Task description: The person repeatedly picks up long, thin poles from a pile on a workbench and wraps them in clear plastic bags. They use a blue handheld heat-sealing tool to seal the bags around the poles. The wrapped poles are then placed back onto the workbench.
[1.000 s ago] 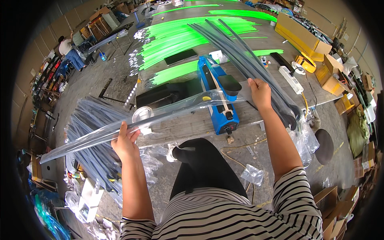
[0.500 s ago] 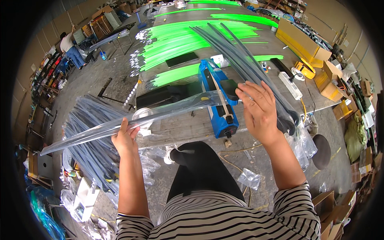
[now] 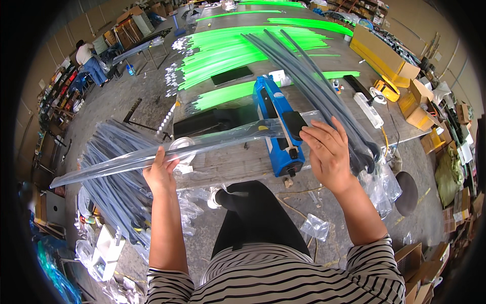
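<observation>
A long clear plastic sleeve (image 3: 212, 138) with a dark strip inside lies slantwise from the left to a blue bag sealer (image 3: 277, 101) on the table's near edge. My left hand (image 3: 161, 172) pinches the sleeve near its middle, thumb on top; its left part hangs beyond the table. The right end passes under the sealer's arm and sticks out beyond it. My right hand (image 3: 328, 152) is at the black pad (image 3: 293, 125) on that arm, fingers stretched and fingertips against the pad's right side. It does not grasp the pad; my thumb is mostly hidden.
Bright green strips (image 3: 228, 55) cover much of the table (image 3: 228, 164). Bagged dark strips (image 3: 304, 66) lie right of the sealer, beside a white power strip (image 3: 368, 110). A heap of bagged strips (image 3: 114, 177) lies at left. A person (image 3: 90, 63) stands far left.
The sealer's arm with its black pad has come down over the sleeve, and my right hand has shifted slightly down with it. My left hand keeps its hold, almost unmoved.
</observation>
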Demonstrator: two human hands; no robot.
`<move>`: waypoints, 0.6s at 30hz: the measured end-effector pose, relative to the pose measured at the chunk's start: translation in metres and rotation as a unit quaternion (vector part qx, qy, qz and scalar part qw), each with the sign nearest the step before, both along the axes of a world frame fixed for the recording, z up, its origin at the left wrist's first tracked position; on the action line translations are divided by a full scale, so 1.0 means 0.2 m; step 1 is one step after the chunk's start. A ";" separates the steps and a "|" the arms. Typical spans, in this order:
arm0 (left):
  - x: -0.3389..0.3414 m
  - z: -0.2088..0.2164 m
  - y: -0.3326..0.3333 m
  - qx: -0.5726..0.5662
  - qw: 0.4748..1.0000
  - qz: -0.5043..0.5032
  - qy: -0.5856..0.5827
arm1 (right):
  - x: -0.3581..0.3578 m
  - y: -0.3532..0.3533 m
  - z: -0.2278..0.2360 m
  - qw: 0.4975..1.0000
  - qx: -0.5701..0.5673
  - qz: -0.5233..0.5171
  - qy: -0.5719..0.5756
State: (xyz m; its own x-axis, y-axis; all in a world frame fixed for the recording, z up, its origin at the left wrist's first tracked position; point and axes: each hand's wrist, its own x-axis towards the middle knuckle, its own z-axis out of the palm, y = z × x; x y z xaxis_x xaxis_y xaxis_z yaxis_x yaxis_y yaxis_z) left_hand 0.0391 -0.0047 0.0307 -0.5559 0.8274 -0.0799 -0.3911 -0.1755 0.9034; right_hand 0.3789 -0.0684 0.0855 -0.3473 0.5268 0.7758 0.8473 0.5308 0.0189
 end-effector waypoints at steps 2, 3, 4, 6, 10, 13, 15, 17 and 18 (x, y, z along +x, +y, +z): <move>0.00 0.00 0.00 -0.003 1.000 0.000 0.002 | 0.00 -0.01 -0.01 1.000 -0.005 0.000 0.000; 0.00 0.00 0.00 -0.004 1.000 0.002 0.003 | 0.00 -0.01 -0.01 1.000 -0.005 0.003 0.002; 0.00 0.00 0.00 -0.005 1.000 0.003 0.006 | 0.00 0.00 -0.02 1.000 -0.006 0.006 0.004; -0.01 0.00 0.00 -0.013 1.000 0.005 0.008 | 0.00 0.00 -0.04 1.000 -0.013 0.010 0.006; 0.00 -0.01 0.00 -0.011 1.000 -0.002 0.014 | 0.00 -0.01 -0.14 0.999 -0.014 0.019 0.042; -0.02 -0.02 0.01 -0.004 1.000 -0.007 0.018 | -0.01 0.03 -0.25 0.996 0.034 0.020 0.081; -0.01 -0.02 0.01 -0.006 1.000 -0.008 0.023 | -0.03 0.05 -0.28 0.993 0.068 0.014 0.093; -0.02 -0.01 0.00 -0.003 1.000 -0.006 0.026 | -0.04 0.06 -0.28 0.992 0.074 0.016 0.103; -0.01 -0.01 0.00 -0.005 1.000 -0.009 0.027 | -0.05 0.06 -0.29 0.991 0.078 0.016 0.108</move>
